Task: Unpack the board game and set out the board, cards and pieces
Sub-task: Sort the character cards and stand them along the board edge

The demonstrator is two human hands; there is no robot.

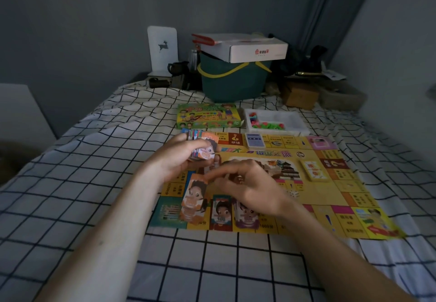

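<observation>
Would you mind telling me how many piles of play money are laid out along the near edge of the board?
3: an orange pile under the right hand's fingertips, a red pile beside it, and a purple pile partly hidden by that hand. More may lie underneath.

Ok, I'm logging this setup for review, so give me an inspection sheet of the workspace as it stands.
Surface: bed with checked sheet; game board lies flat on it.
Job's things: three piles of play money along the board's near edge; blue card deck and yellow card deck on the board; die; tray of coloured pieces; game box beyond the board.
Clutter: green basket carrying a white carton, brown box, white stand.
Hands: left hand holds a stack of notes; right hand pinches an orange note.
Cables: nothing seen.
Surroundings: grey walls, dim light.
</observation>
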